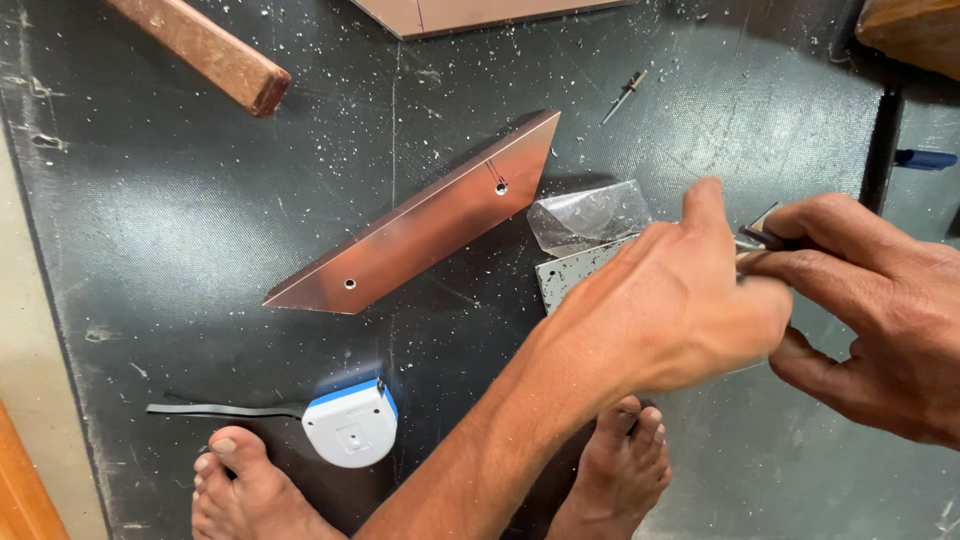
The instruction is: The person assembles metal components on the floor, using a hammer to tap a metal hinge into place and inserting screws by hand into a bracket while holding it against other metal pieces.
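My left hand [680, 300] reaches in from the bottom centre with fingers curled over a small grey speckled metal plate [568, 275]. A clear film [590, 215] curls up off the plate's far-left corner. My right hand [880, 310] comes from the right and pinches a thin dark tool [760, 238] between thumb and forefinger, right at the left hand's fingertips. Most of the plate is hidden under my left hand.
A shiny slanted metal strip [420, 225] with two holes lies to the left on the black mat [150, 230]. A white and blue tape measure [350, 425] sits near my bare feet [250, 490]. A wooden block [205, 50], a rivet [625, 95] and a blue object [925, 158] lie around.
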